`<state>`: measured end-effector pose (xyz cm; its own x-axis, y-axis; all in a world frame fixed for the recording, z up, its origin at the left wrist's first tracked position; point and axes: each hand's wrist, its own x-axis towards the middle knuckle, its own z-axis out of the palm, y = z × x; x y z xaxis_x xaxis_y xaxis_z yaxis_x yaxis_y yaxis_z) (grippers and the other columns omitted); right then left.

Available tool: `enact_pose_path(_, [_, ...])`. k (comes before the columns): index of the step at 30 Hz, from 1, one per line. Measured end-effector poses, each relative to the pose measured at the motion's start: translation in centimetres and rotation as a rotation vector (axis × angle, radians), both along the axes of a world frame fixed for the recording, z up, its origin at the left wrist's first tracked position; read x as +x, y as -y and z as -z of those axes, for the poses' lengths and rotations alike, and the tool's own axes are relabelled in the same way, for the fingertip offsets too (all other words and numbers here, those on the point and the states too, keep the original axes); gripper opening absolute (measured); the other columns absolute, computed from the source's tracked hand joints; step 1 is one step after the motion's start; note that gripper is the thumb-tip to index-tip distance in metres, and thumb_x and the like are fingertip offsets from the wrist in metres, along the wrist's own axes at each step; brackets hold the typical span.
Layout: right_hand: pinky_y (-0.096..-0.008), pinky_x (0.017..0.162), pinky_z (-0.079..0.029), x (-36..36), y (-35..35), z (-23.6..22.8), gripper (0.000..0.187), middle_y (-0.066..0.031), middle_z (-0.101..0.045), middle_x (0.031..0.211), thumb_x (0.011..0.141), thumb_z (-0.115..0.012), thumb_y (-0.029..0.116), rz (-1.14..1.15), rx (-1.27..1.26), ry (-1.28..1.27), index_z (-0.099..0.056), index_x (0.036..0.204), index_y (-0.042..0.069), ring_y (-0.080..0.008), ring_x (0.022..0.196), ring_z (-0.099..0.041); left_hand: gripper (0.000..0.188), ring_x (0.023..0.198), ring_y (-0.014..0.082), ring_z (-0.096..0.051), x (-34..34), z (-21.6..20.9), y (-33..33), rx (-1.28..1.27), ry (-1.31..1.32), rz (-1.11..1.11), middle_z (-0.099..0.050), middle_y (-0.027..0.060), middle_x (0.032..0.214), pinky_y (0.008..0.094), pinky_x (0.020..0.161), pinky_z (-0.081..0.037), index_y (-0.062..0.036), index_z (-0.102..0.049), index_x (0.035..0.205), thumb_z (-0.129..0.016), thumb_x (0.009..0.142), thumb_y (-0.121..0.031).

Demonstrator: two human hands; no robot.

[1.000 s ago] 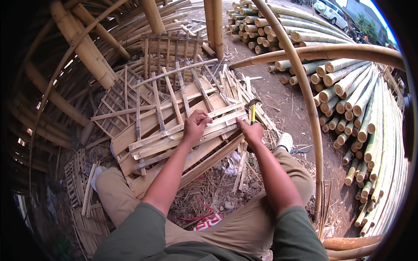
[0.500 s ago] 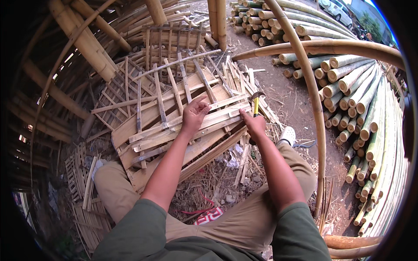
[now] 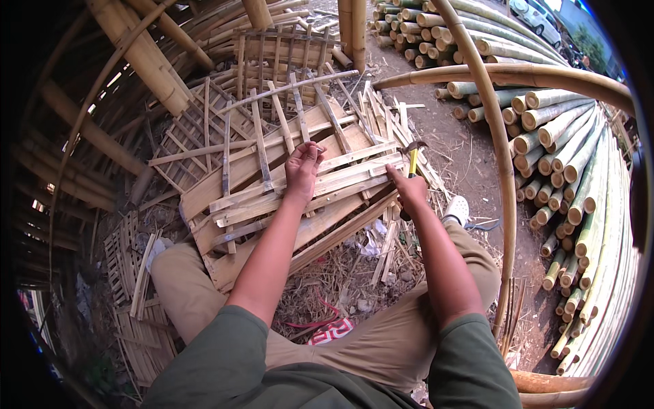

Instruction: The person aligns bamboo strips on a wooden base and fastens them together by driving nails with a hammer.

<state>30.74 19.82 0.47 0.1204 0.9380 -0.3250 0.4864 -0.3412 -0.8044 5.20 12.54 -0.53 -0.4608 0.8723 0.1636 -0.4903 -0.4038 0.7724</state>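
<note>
My right hand (image 3: 411, 191) is wrapped round the handle of a claw hammer (image 3: 413, 161) with a yellow section and a dark head. Its fingertip points at the end of the pale bamboo strips (image 3: 340, 178). My left hand (image 3: 302, 172) is raised over those strips with thumb and fingers pinched together; what they hold is too small to make out. The strips lie side by side across a slatted bamboo frame (image 3: 263, 153), which rests on wooden planks (image 3: 204, 189) in front of my knees.
Cut bamboo poles (image 3: 545, 146) are piled high on the right. A curved bamboo pole (image 3: 492, 116) rises between them and me. More slatted panels (image 3: 279, 58) lean beyond the work, near thick bamboo posts (image 3: 146, 58). Loose strips and shavings (image 3: 334, 276) litter the ground.
The fingers of my left hand have closed from a looser, spread pose into a pinch. My right hand still grips the hammer beside the strips. The whole view has shifted slightly.
</note>
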Motion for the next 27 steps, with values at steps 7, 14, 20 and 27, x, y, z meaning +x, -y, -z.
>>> enact_pose_path(7, [-0.0388, 0.063, -0.053, -0.5, 0.1, -0.3, 0.079, -0.0220, -0.070, 0.082, 0.068, -0.082, 0.064, -0.028, -0.030, -0.017, -0.068, 0.079, -0.013, -0.0272, 0.067, -0.068, 0.005, 0.109, 0.0136, -0.063, -2.8, 0.2, 0.3, 0.210, 0.357, 0.064, -0.071, -0.0020, 0.104, 0.0312, 0.087, -0.048, -0.0158, -0.071, 0.098, -0.071, 0.093, -0.017])
enact_pose_path(14, [-0.0371, 0.059, -0.053, 0.4, -0.3, 0.7, 0.079, -0.0202, -0.069, 0.079, 0.068, -0.082, 0.064, -0.029, 0.008, -0.032, -0.068, 0.079, -0.013, -0.0260, 0.064, -0.068, 0.011, 0.092, 0.0110, -0.067, -2.0, -3.6, 0.5, 0.015, -0.023, 0.056, -0.072, -0.0004, 0.097, 0.0258, 0.076, -0.048, -0.0111, -0.071, 0.103, -0.071, 0.094, -0.018])
enact_pose_path(20, [-0.0372, 0.061, -0.053, 0.5, -0.3, 0.4, 0.079, -0.0216, -0.069, 0.082, 0.068, -0.082, 0.064, -0.034, -0.024, -0.025, -0.067, 0.079, -0.013, -0.0258, 0.067, -0.068, 0.013, 0.089, 0.0162, -0.070, 4.0, -3.6, 1.1, -0.195, -1.014, -0.006, -0.075, 0.0071, 0.093, 0.0310, 0.082, -0.054, -0.0046, -0.076, 0.094, -0.079, 0.086, -0.014])
enact_pose_path(27, [-0.0347, 0.054, -0.050, 0.3, -0.7, 0.9, 0.073, -0.0163, -0.068, 0.085, 0.072, -0.083, 0.060, -0.045, -0.032, -0.039, -0.067, 0.086, -0.010, -0.0211, 0.065, -0.062, 0.014, 0.086, 0.0225, -0.072, 4.3, -1.6, 0.6, -0.212, -1.105, 0.001, -0.074, 0.0113, 0.093, 0.0331, 0.079, -0.055, -0.0044, -0.076, 0.093, -0.080, 0.081, -0.011])
